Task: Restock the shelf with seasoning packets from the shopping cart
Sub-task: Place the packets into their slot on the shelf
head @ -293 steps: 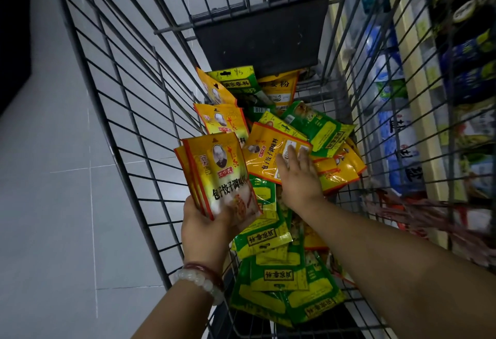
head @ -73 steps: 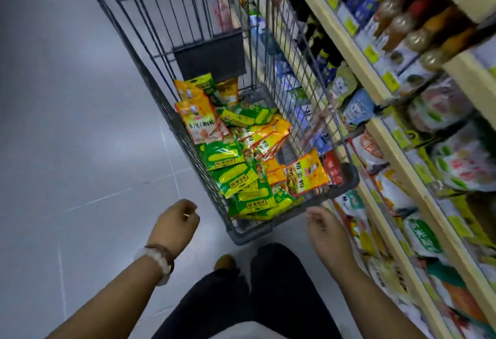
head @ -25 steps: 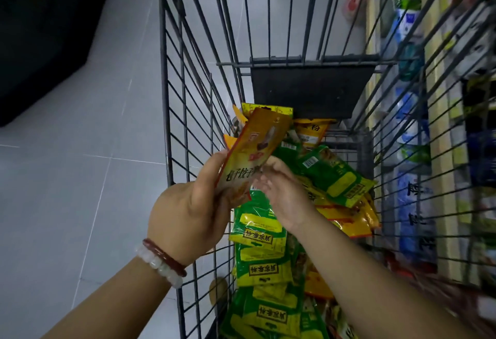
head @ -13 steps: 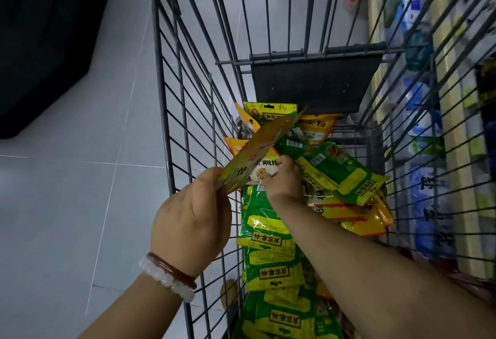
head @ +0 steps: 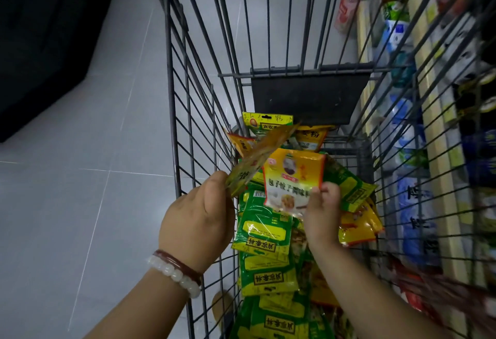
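Since half a second ago the right hand (head: 320, 214) has come up out of the pile with a yellow packet (head: 292, 177), now held upright at the centre of the frame, its printed front facing the camera, pinched at its lower right corner between thumb and fingers. At centre left, the left hand (head: 197, 220) stays closed on another yellow packet (head: 257, 157), seen nearly edge-on and tilted toward the upper right; a white bead bracelet (head: 174, 275) and a dark red one sit on that wrist. Both packets are above the wire shopping cart (head: 177, 113), whose bottom holds a heap of green packets (head: 264, 236) at lower centre and more yellow ones toward the right. A shelf (head: 440, 167) with blurred goods runs down the right edge. Grey floor tiles (head: 80, 204) fill the left.
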